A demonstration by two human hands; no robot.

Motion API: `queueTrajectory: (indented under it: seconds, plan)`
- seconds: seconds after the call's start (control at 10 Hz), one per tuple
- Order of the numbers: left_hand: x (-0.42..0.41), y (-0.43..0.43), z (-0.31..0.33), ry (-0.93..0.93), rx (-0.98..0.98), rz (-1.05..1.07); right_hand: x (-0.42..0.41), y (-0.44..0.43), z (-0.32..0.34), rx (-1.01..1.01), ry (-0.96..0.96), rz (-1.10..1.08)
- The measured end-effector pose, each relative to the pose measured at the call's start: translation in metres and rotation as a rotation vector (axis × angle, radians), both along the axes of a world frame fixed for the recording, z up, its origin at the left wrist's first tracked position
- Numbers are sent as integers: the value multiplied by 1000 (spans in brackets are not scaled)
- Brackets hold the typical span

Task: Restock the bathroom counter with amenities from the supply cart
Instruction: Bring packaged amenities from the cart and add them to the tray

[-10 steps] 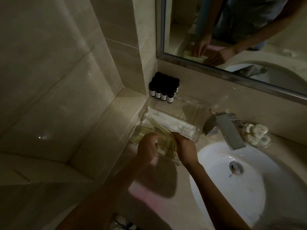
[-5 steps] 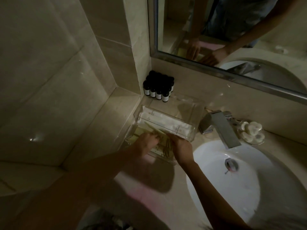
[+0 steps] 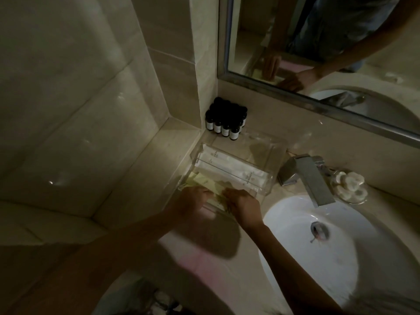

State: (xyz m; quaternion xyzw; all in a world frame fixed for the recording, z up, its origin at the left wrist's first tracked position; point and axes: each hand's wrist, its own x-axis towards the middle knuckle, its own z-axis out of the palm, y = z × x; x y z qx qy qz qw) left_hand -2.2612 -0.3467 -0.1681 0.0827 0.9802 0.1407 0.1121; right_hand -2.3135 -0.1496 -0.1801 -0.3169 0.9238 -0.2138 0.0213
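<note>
A clear acrylic tray stands on the counter left of the sink. Long white wrapped packets lie across its middle, and pale yellow sachets fill its near compartment. My left hand and my right hand both reach into that near compartment, fingers curled down onto the yellow sachets. Their fingertips are hidden among the sachets, so the exact grip does not show. Several small dark bottles with white labels stand grouped in the corner behind the tray.
A white basin lies to the right, with a chrome tap over it. A small glass dish of white round pads sits behind the tap. A framed mirror hangs above. Tiled wall closes the left side.
Both hands have stayed in the tray's near compartment, shifting the yellow sachets slightly. The view has drifted a little; the tray has not moved.
</note>
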Motion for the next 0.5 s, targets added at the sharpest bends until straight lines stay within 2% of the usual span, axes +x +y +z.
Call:
queueTrajectory:
  seconds: [0.1, 0.2, 0.3, 0.4, 0.5]
  plan:
    - [8, -9, -7, 98, -108, -47, -4, -3, 2, 71, -14, 31]
    - [11, -11, -6, 250, -26, -63, -10, -7, 3, 189, 10, 94]
    - [16, -14, -10, 342, -31, -55, -16, -11, 5, 321, 85, 163]
    - [20, -14, -11, 346, -9, -31, -14, -20, 12, 422, 83, 241]
    - [24, -15, -5, 364, 40, -24, -17, -18, 13, 351, 35, 243]
